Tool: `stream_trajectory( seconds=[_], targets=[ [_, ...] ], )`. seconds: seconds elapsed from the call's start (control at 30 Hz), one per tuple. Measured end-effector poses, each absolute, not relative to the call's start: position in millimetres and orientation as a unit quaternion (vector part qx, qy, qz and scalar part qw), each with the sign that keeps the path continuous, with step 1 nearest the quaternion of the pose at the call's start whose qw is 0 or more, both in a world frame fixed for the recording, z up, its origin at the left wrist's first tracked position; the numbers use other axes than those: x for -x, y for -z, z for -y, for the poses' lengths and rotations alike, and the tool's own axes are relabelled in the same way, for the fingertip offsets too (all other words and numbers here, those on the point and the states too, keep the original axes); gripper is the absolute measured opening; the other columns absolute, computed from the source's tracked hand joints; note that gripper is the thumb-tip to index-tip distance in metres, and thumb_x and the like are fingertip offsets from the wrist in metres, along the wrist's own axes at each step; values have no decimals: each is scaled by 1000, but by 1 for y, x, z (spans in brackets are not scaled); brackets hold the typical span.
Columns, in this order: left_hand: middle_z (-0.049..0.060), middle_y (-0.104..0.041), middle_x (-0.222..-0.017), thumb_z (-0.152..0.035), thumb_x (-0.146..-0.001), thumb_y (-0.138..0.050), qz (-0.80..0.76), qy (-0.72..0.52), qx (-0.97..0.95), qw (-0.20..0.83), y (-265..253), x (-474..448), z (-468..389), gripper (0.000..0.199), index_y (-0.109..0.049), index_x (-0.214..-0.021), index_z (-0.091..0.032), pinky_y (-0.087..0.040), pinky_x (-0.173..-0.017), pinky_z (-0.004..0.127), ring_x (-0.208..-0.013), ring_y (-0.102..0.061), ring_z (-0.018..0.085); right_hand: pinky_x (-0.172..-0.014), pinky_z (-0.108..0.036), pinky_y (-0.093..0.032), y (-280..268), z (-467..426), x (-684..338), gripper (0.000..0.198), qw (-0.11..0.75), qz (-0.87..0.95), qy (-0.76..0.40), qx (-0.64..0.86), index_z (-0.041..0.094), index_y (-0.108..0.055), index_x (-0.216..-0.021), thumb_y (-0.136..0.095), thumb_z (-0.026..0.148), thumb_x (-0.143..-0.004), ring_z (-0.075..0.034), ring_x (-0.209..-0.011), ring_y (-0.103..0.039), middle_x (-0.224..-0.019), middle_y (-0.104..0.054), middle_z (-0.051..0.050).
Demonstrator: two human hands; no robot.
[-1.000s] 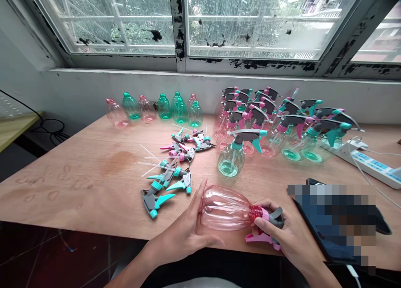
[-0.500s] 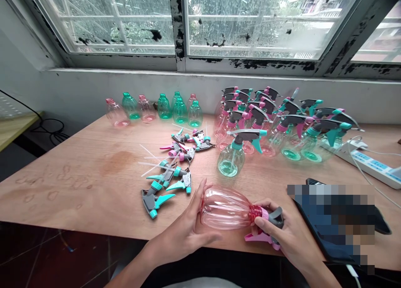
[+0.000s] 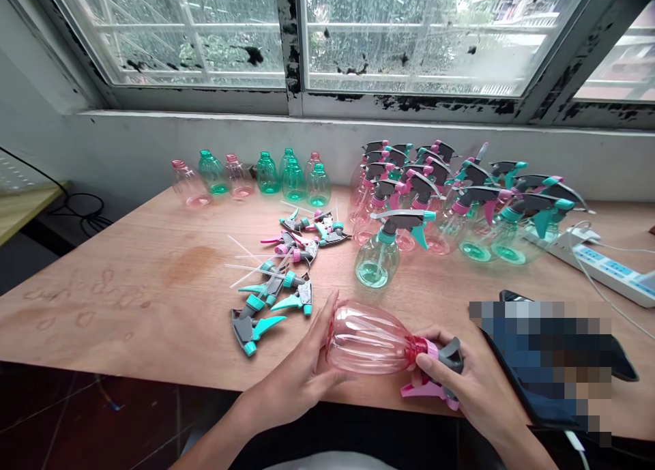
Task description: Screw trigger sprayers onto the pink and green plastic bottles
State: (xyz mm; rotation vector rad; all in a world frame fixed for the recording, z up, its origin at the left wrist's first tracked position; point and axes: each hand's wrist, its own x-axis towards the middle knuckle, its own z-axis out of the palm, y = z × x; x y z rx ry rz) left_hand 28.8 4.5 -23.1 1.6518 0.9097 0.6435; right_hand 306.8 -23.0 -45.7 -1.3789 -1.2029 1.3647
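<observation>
A clear pink spray bottle [image 3: 368, 339] lies sideways in front of me, its base to the left. My left hand [image 3: 301, 364] cups the base end, thumb below and fingers on the far side. At the neck, my right hand [image 3: 460, 381] grips the pink collar of a grey-and-pink spray head [image 3: 450, 355], thumb on top. The pink trigger points down toward the table's front edge. Left of my left hand lies a teal-and-grey spray head [image 3: 250, 327], in a loose pile with several others. A green spray bottle [image 3: 377, 258] stands upright just beyond the one I hold.
Several bottles without heads [image 3: 267, 175] stand along the wall at the back left. Many assembled spray bottles [image 3: 445, 217] crowd the back right. A power strip [image 3: 614, 265] with cables and a dark tablet [image 3: 522, 368] lie on the right of the wooden table [image 3: 127, 286].
My left thumb has drawn in closer under the bottle's base. The bottle and spray head have barely shifted; my right hand keeps its grip on the collar.
</observation>
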Motion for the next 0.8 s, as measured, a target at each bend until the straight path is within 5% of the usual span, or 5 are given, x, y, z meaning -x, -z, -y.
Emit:
stream_trajectory(
  seconds=[0.13,0.33,0.53,0.7,0.8],
  targets=[
    [3,5,-172,-33,-84,-80,-407,-268,-672,558,19,-31,-4,120,14,-159,-34,-7,-128,44,-158,1,27,-38,-20,-38,44,23,-306,33,410,490,-542,546,20,-65,-93,-76,50,-83,-21,-64,-63,-68,-68,-4],
    [6,-7,-172,-40,-85,-77,-426,-244,-671,556,20,-30,-4,110,1,-162,-31,-8,-128,50,-158,-3,31,-34,-19,-33,41,22,-305,30,412,508,-515,554,20,-68,-90,-76,48,-83,-17,-55,-58,-65,-66,-2],
    [3,-5,-173,-26,-94,-66,-391,-263,-700,537,21,-29,-4,101,10,-160,-35,-10,-128,46,-158,-3,27,-35,-19,-32,42,22,-305,32,425,489,-545,532,20,-66,-91,-75,51,-84,-19,-60,-62,-65,-69,-3],
    [5,4,-172,-35,-81,-82,-426,-245,-675,551,15,-32,-4,121,10,-160,-30,-7,-128,44,-158,2,28,-38,-19,-36,44,22,-306,33,424,488,-548,531,20,-65,-92,-77,49,-83,-19,-61,-63,-65,-69,-3],
    [6,3,-172,-42,-84,-78,-439,-229,-665,558,14,-31,-4,115,6,-161,-28,-7,-128,45,-158,0,29,-36,-19,-32,44,22,-306,34,421,490,-544,536,20,-65,-91,-77,51,-82,-19,-60,-62,-65,-69,-3]
  ],
)
